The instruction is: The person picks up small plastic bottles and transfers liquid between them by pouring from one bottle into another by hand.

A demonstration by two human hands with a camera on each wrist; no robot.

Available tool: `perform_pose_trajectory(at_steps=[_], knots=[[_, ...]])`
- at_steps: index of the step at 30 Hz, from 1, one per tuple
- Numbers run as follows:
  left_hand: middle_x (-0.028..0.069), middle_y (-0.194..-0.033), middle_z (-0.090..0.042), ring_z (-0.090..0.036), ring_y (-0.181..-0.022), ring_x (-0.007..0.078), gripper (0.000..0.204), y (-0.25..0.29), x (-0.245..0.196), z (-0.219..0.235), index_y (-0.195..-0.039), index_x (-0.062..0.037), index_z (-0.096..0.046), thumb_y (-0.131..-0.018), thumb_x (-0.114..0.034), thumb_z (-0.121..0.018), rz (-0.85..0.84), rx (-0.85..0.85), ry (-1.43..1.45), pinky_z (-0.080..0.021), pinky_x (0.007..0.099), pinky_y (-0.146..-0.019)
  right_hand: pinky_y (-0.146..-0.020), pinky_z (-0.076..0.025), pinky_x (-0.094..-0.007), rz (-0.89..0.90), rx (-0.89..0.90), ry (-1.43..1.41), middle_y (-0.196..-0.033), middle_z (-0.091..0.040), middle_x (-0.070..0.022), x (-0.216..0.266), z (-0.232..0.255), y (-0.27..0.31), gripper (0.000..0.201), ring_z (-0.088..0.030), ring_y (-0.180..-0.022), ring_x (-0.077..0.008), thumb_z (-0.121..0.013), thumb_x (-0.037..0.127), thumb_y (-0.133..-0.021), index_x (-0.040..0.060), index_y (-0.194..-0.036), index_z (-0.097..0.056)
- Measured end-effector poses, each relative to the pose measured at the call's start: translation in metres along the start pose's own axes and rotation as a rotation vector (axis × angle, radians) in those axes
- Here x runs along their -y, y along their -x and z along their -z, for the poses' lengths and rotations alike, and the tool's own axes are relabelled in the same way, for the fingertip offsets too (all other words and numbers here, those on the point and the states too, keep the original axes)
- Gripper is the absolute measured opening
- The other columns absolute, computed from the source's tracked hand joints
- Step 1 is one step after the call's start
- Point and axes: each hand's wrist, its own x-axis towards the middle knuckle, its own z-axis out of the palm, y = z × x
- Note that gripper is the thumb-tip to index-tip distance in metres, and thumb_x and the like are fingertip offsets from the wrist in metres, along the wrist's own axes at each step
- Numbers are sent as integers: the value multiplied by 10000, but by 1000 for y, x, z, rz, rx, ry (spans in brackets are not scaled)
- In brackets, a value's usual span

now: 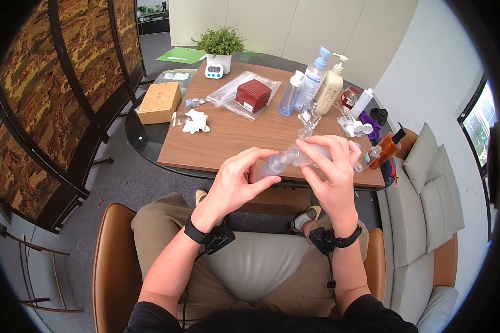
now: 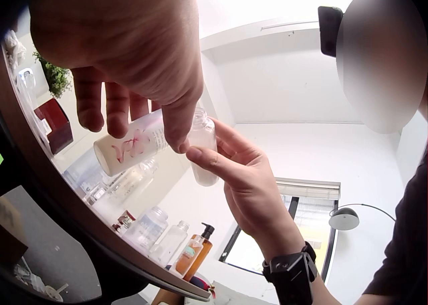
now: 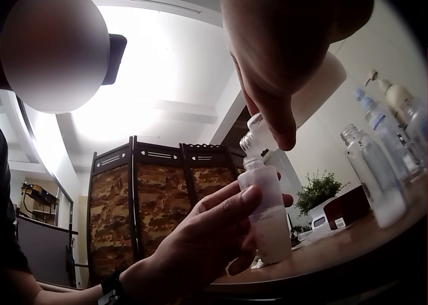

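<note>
Patterned folding screen (image 1: 33, 111) stands at the left edge of the frame; at upper left lies a cardboard box (image 1: 160, 102). Remotely, I see near the centre the left hand (image 1: 233, 180) grasping a translucent bottle (image 3: 271, 215), almost upright. Beside it, the right hand (image 1: 334, 172) grips a second bottle (image 2: 204, 136), tilted, mouth just over the first. At upper right, one cream pump bottle (image 1: 330, 89) stands on the wooden table (image 1: 216, 141).

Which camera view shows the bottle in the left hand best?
The right wrist view: the bottle is nearly upright, its neck and most of its body uncovered by the left hand. The head view looks down on it, partly covered; the left wrist view shows its base and red marking, neck hidden.
</note>
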Motion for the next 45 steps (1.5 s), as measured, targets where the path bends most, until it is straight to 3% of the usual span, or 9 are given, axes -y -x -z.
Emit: perform_pose_trajectory(at_steps=[1,29,31,45], knots=[[53,-972,-688,-543,-636,148,503,0,-1,0,-1346,-49,-757,-891,-161,-940,16,5,-9,-497,328,-630,-1142,-329,-481,-1,0,1,-1261,-740,-28,0,0,0,483,-651,-1215,-250,-852,70,-836,166,-1309,-840],[60,-990,-705,-555,-640,162,498,1,0,-1,-1338,-47,-754,-893,-178,-935,11,9,-25,-502,338,-633,-1153,-324,-489,8,4,31,-1282,-739,-21,2,2,0,478,-651,-1239,-247,-850,71,-844,182,-1309,-848],[-15,-902,-641,-501,-656,62,513,0,2,-2,-1373,-63,-769,-895,-103,-954,-28,-1,-18,-431,272,-614,-1156,-324,-489,10,1,33,-1285,-738,-21,1,2,0,478,-651,-1242,-248,-849,68,-844,182,-1309,-849],[1,-926,-659,-505,-632,80,523,0,3,-3,-1370,-68,-769,-882,-96,-956,-50,-4,-22,-439,287,-617,-1177,-320,-499,17,1,40,-1293,-739,-23,2,2,0,469,-655,-1264,-250,-842,59,-853,182,-1306,-850]])
